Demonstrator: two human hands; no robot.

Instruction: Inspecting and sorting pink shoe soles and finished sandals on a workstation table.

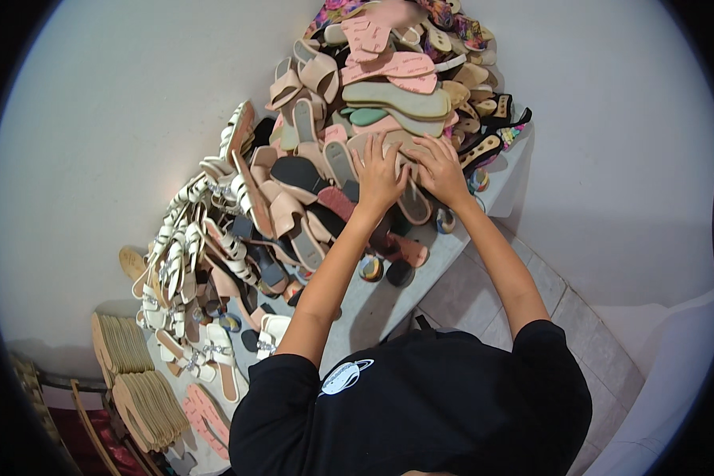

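The left hand (379,176) lies palm down with fingers spread on a pale pink sole (389,143) in the middle of the pile of sandals and soles (325,159). The right hand (440,168) lies just beside it, fingers curled over the same sole's near edge. Whether either hand has closed a full grip cannot be told; both press on top.

The step in hand appears to be freeing one sole from the heap. It is best done by steadying the neighbouring pieces with one hand and sliding the sole out flat with the other, since loose soles are stacked steeply above the hands.

The sole lies directly beneath both hands. Left of the hands stand white strappy sandals (184,254); below the hands runs the grey table edge (389,297).
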